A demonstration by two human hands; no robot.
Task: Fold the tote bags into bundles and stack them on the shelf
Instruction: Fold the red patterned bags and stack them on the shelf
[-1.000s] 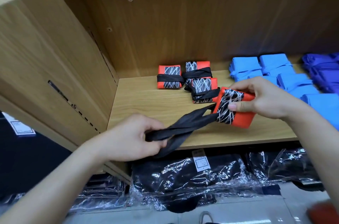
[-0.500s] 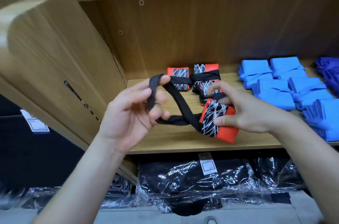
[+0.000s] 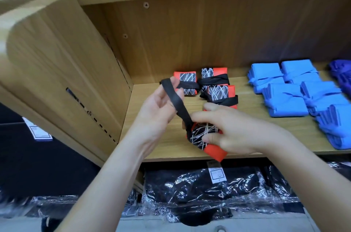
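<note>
Bundle [image 3: 206, 139] lowered toward shelf [image 3: 171, 148]; strap [image 3: 175, 98] raised.

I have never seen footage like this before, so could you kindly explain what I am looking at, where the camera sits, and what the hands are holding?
There is no machine: a person wears one camera on the head, looking down at two bare hands. The right hand pinches a folded orange tote bag with a black-and-white scribble panel. The left hand lifts its black strap, apparently to wrap it round the bundle. On the wooden shelf behind lie three finished orange bundles, with blue bundles to the right. Plastic-wrapped black goods sit below.
</note>
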